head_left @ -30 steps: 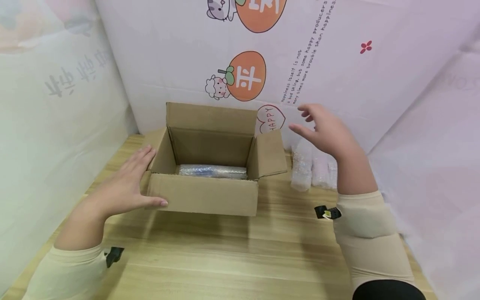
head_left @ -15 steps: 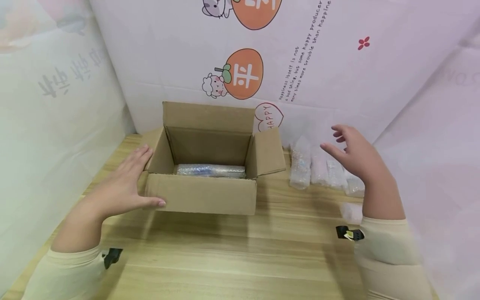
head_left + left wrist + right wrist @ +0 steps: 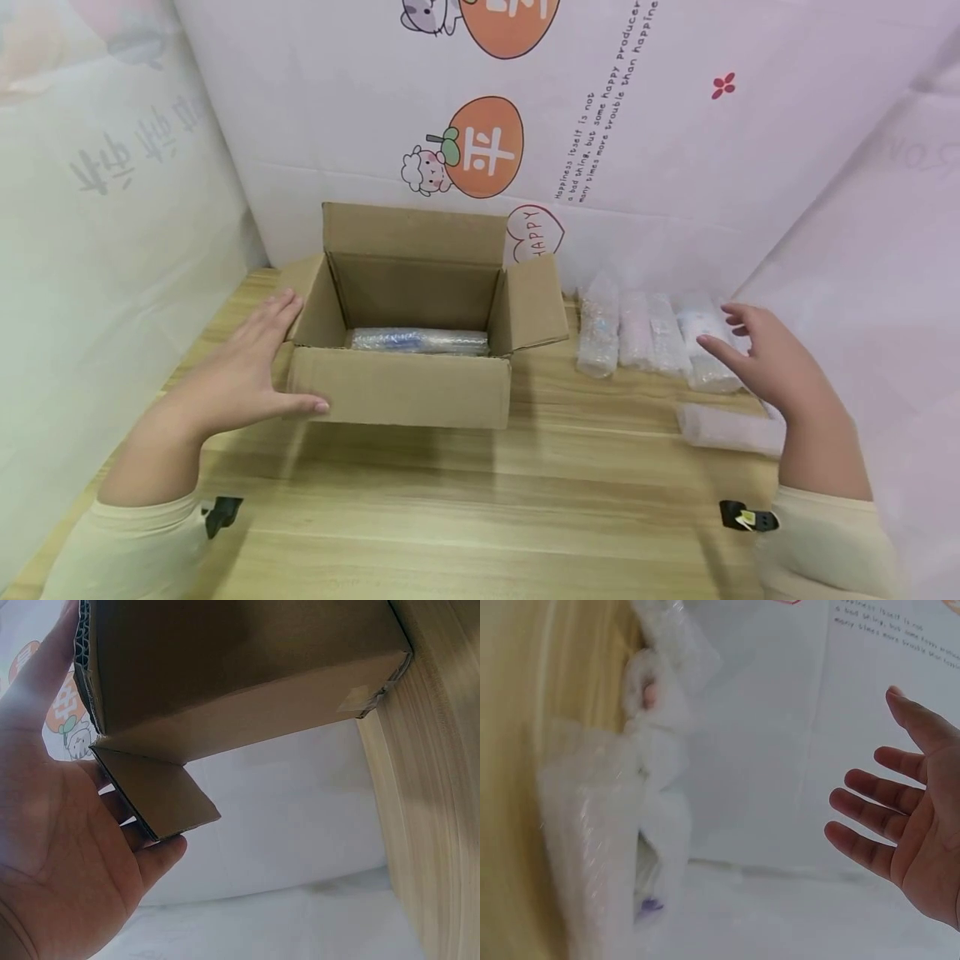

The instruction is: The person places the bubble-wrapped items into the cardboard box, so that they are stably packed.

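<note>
The left hand (image 3: 236, 367), thumb spread from its straight fingers, rests against the carton (image 3: 400, 390) just to its right; down inside (partly hidden by the near wall) lies a bubble-wrapped bundle (image 3: 420, 341). The right hand (image 3: 772, 354), fingers spread, hovers above the desk (image 3: 480, 517), a row of wrapped rolls (image 3: 637, 329) to its left and a crosswise roll (image 3: 727, 429) on its near side.
</note>
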### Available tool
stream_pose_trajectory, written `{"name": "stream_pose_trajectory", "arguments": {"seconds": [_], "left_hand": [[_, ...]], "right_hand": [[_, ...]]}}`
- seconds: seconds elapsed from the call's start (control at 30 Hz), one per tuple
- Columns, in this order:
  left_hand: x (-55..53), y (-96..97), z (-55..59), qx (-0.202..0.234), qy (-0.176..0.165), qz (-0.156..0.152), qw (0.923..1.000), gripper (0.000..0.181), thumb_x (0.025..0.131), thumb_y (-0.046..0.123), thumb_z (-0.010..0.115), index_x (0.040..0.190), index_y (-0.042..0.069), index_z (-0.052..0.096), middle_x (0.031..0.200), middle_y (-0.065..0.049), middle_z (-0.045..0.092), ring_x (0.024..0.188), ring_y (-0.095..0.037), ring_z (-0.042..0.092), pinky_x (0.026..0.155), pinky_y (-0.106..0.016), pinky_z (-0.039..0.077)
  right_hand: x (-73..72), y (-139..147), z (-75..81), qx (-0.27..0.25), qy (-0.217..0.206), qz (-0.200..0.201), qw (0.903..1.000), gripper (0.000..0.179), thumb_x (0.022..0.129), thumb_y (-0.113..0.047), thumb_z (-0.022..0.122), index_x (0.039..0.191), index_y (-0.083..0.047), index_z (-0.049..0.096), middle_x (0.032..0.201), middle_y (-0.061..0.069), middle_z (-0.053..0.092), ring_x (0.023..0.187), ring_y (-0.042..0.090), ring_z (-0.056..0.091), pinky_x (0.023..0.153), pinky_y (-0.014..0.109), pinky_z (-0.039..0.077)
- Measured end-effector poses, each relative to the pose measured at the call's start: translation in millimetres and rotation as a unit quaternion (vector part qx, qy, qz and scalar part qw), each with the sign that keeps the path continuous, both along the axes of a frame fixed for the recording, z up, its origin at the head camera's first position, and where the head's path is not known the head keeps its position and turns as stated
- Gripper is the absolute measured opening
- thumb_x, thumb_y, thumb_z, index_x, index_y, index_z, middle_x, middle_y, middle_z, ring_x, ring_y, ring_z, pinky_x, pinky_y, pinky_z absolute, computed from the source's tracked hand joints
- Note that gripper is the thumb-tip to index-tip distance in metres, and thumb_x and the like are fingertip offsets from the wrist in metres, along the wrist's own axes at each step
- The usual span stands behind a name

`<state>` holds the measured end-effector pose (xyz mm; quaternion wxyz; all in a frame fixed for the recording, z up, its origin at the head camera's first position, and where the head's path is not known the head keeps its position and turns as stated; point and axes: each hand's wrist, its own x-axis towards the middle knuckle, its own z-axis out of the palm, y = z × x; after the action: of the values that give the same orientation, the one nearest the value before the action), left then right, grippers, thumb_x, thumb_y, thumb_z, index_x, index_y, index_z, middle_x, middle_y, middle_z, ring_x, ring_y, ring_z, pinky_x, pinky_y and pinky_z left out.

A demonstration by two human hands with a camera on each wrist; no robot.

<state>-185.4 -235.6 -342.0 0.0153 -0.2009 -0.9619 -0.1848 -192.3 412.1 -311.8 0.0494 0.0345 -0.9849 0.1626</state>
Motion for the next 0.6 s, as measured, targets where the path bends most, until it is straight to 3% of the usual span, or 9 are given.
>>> {"name": "stream_pose_trajectory", "arguments": {"seconds": [0.4, 0.6], "left_hand": [[-0.1, -0.6, -1.4, 0.003, 0.007, 0.000, 1.0000, 0.131, 0.067, 0.077, 0.070, 0.159, 0.019, -0.002, 0.166, -0.002, -0.006, 0.153, -0.033, -0.001, 0.120, -0.061, 0.015], [-0.5, -0.9, -2.0, -0.001, 0.007, -0.001, 1.0000, 0.131, 0.067, 0.077, 0.070, 0.159, 0.019, -0.003, 0.166, -0.002, -0.006, 0.152, -0.033, -0.001, 0.119, -0.061, 0.015]], "right_hand": [[22.5, 40.5, -29.7, 0.020, -0.041, -0.014, 0.9989, 0.090, 0.094, -0.054, 0.057, 0.150, 0.009, 0.023, 0.142, 0.038, 0.036, 0.124, 0.058, 0.037, 0.091, 0.071, 0.035], [28.3, 57.2, -43.3, 0.027, -0.083, 0.008, 0.9961, 0.088, 0.094, -0.046, 0.063, 0.147, 0.014, 0.025, 0.141, 0.043, 0.031, 0.125, 0.062, 0.031, 0.094, 0.074, 0.031]]}}
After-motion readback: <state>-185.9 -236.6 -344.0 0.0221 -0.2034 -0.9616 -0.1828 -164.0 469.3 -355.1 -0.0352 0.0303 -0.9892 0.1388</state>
